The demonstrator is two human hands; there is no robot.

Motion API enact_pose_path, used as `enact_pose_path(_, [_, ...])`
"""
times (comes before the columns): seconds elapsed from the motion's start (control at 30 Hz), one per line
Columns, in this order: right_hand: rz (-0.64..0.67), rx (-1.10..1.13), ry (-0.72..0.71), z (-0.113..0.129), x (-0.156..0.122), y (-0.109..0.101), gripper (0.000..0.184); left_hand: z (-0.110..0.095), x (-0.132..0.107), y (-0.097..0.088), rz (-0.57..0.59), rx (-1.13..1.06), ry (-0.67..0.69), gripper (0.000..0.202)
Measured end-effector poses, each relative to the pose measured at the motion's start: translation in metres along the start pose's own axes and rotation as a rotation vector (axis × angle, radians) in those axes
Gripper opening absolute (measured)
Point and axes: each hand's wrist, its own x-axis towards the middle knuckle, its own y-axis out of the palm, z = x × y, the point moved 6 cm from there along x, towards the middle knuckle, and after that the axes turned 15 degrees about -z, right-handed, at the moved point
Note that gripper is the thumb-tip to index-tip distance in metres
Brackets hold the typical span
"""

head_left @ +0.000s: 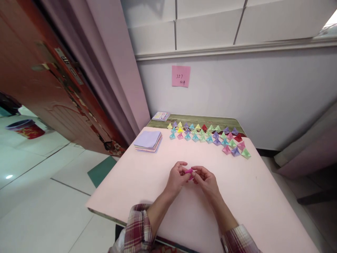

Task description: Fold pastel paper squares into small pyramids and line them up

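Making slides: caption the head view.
Left hand and right hand hold a magenta paper piece before colourful folded papers on a table.

Pale wall (223,88), mauve curtain (113,59) beside reddish door (52,98), glossy tiled floor (47,207), pink-covered table (142,179)

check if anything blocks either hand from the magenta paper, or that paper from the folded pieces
Nothing visible: the left hand and right hand both touch the magenta paper; beyond them, pink tabletop reaches to the folded pieces. The paper stack sits to the left.
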Motion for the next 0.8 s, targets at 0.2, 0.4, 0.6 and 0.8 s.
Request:
enact_pose_path(0.2, [-0.052, 0.002, -0.041, 0.001, 0.002, -0.004, 0.027, 0.011, -0.006, 0.005, -0.017, -0.027, -0.129, 0.03])
enact_pose_path(0.4, [-0.043, 0.053, -0.076, 0.008, -0.001, -0.003, 0.029, 0.012, -0.008, 0.006, 0.007, -0.03, -0.203, 0.026])
enact_pose_path(0.6, [0.047, 0.114, -0.001, 0.01, -0.002, 0.001, 0.026, 0.004, -0.012, 0.007, 0.002, -0.021, -0.216, 0.023])
enact_pose_path(0.8, [0.099, 0.122, -0.087, 0.016, -0.004, 0.0, 0.012, -0.001, -0.014, 0.006, 0.045, -0.033, -0.262, 0.017])
